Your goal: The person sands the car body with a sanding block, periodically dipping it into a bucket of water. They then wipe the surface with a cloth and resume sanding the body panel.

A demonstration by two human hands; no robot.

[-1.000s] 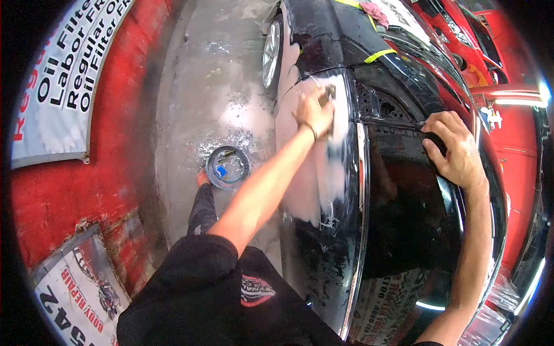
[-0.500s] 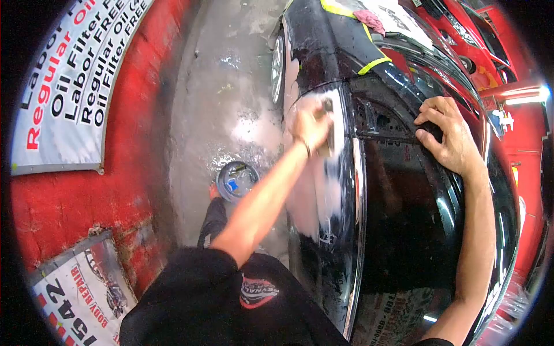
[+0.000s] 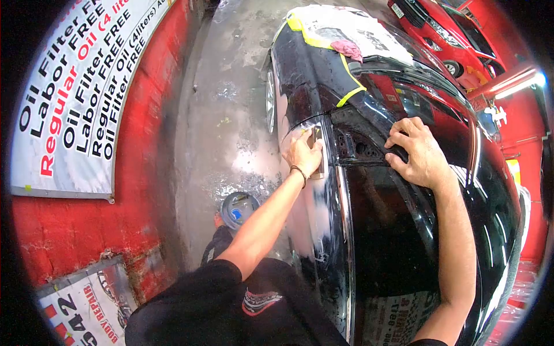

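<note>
Toward three o'clock, near the view's centre, the left hand grips a block against the pale patch on the black car; the right hand, well apart, rests half-curled on the bodywork. Rubbing seems the step; the next stroke calls for flat contact.

Left hand holding block, right hand on black car
</note>
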